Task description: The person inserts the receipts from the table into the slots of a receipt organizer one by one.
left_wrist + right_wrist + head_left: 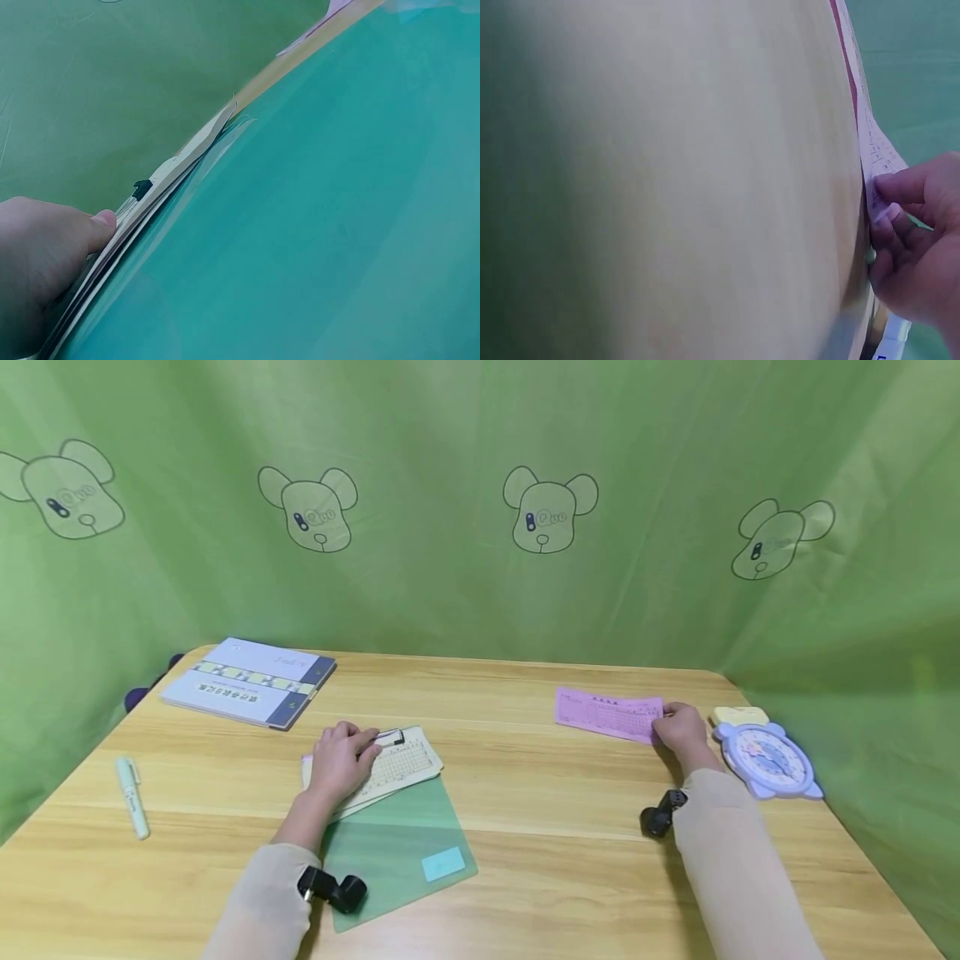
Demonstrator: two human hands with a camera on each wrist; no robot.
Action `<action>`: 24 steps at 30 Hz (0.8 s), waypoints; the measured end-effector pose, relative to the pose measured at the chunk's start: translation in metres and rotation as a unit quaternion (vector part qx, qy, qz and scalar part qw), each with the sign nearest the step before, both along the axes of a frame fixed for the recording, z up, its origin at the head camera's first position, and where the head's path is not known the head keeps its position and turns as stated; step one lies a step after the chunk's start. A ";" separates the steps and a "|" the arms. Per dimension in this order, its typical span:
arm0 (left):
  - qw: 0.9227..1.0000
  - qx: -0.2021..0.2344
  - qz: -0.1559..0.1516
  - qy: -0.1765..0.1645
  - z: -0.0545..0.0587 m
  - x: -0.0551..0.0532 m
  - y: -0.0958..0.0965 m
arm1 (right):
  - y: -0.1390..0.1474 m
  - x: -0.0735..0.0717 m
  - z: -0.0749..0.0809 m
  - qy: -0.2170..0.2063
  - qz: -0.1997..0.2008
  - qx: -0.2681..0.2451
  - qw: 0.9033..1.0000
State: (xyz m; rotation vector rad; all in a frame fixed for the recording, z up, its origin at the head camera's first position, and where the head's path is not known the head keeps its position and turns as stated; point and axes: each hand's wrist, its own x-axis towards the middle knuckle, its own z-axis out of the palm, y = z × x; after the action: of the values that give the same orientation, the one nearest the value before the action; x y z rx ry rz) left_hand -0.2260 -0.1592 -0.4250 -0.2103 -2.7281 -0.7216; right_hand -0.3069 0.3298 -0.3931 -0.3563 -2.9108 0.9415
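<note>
My left hand [341, 764] rests on a small stack of printed paper forms [401, 768], its thumb and fingertips beside a black binder clip [399, 737]. The left wrist view shows the thumb on top of the stack; the other fingers are hidden. Beneath the forms lies a translucent green sheet [397, 860] with a small blue label [443, 864]. At the right, my right hand [682, 728] pinches the right end of a pink printed slip [607, 713] between thumb and fingers. In the right wrist view the slip [881, 154] bends at the held corner.
A pale notebook [247, 681] lies at the back left, with a mint-green pen [132, 797] in front of it. Right of my right hand are a blue toy clock [770, 760] and a cream block [738, 716]. A green curtain [465, 593] hangs behind the wooden table [540, 860].
</note>
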 end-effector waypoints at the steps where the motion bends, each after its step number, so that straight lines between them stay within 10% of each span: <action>1: 1.000 0.000 0.000 0.002 0.000 0.000 0.000 | 0.000 0.000 0.000 0.007 0.001 -0.004 1.000; 14: 1.000 0.001 -0.005 0.007 0.001 0.001 -0.001 | -0.019 0.007 0.012 0.071 -0.014 -0.166 0.983; 24: 1.000 0.002 -0.007 0.004 0.000 0.000 0.000 | -0.024 -0.010 -0.002 0.169 -0.030 -0.281 0.944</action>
State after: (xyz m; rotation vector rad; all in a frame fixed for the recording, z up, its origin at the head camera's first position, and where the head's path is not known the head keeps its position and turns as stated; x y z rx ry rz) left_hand -0.2256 -0.1596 -0.4252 -0.2299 -2.7208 -0.7279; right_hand -0.3170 0.3057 -0.3954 -0.2681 -2.2717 1.6315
